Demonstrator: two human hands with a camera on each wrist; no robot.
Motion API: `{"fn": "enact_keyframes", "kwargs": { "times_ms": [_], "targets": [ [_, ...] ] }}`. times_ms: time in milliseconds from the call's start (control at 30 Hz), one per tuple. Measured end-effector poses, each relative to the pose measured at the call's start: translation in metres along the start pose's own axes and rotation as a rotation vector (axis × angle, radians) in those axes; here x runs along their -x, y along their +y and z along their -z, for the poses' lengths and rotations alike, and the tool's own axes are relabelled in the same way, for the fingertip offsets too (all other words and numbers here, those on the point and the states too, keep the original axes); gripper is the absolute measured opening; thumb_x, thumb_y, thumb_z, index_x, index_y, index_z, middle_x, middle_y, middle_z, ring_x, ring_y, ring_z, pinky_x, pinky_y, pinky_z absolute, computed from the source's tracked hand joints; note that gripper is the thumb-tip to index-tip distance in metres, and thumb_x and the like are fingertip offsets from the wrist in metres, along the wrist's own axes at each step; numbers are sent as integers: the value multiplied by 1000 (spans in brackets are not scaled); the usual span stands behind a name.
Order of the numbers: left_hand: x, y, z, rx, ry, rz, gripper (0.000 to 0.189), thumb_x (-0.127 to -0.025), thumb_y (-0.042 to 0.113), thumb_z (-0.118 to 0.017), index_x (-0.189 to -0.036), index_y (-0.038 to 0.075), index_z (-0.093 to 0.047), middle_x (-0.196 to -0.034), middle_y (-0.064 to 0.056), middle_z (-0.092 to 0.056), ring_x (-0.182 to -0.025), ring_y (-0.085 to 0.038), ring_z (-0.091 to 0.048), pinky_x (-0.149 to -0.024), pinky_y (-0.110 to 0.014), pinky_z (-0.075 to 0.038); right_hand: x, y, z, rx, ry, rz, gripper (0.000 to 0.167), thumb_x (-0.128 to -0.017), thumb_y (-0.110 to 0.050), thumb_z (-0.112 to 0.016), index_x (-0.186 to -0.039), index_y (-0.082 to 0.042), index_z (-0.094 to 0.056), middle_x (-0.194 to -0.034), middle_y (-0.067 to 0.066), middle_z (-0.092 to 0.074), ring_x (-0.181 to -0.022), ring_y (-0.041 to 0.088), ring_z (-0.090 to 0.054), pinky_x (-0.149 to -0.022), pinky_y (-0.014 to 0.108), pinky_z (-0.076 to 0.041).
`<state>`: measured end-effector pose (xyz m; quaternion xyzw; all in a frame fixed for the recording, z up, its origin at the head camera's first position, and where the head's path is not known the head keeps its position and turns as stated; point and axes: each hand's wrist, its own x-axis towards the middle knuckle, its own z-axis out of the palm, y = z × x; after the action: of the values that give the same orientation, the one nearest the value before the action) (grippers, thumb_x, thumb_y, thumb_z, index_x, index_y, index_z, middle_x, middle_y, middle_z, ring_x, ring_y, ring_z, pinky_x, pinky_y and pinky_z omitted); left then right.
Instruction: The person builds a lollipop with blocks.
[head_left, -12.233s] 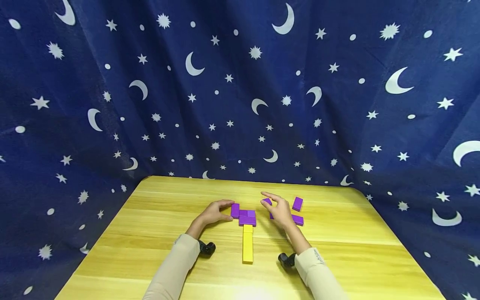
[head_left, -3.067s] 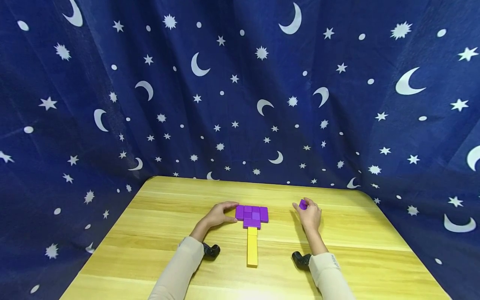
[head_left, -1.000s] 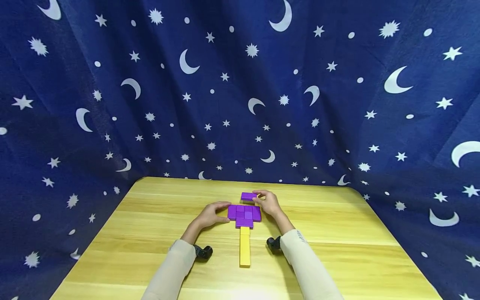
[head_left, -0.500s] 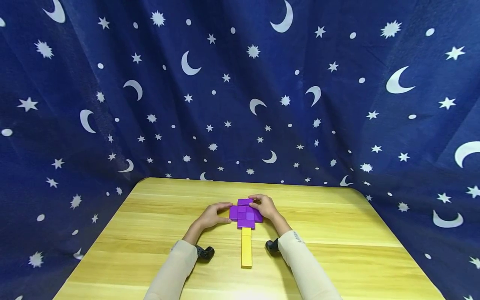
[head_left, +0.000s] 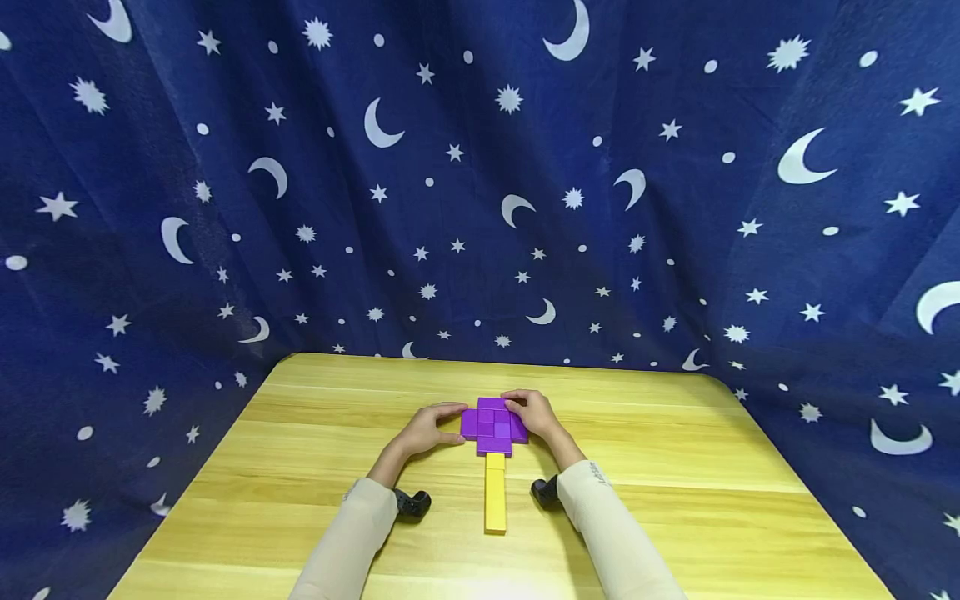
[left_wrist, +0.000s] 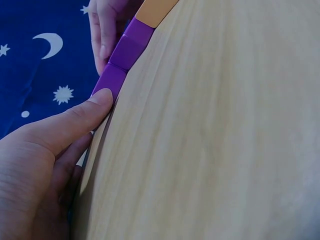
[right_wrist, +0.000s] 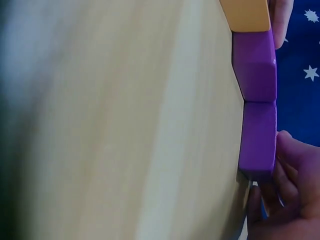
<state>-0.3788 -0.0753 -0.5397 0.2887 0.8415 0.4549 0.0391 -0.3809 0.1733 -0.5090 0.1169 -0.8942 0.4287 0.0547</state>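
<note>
Purple blocks lie packed together on the table. My left hand [head_left: 422, 431] holds the leftmost purple block [head_left: 469, 424], its thumb at the near corner and its fingers at the far corner. The left wrist view shows the thumb on that block's end [left_wrist: 111, 80]. My right hand [head_left: 536, 413] pinches the right end of the far purple block [head_left: 491, 403], which lies crosswise against the back of the group. Its fingers partly cover the right-hand purple block [head_left: 518, 431]. A near purple block [head_left: 493, 447] meets a short yellow block [head_left: 495, 461], followed by a long yellow block [head_left: 495, 502].
The wooden table [head_left: 675, 483] reaches back to a dark blue curtain [head_left: 480, 208] with moons and stars. Black wrist devices, one at the left wrist [head_left: 412, 503] and one at the right wrist [head_left: 546, 492], sit close beside the yellow blocks.
My right hand picked up purple blocks from the right and brought the last one to the back of the group, where it now lies flush. The left hand stays at the left block.
</note>
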Motion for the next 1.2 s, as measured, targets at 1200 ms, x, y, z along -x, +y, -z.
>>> {"fn": "enact_keyframes", "kwargs": {
  "times_ms": [1200],
  "targets": [
    [11,6,73,438,203,415,54,-98,26,-45,-138,-8,-32,-138,-26,-37,-126,-38,-37,-105,-48,-29,36,10,108,-112,190,-41,30,-92,-14,-57,-118,1,-60,-114,20,-61,-107,34,-54,-92,45,-44]
  ]
}}
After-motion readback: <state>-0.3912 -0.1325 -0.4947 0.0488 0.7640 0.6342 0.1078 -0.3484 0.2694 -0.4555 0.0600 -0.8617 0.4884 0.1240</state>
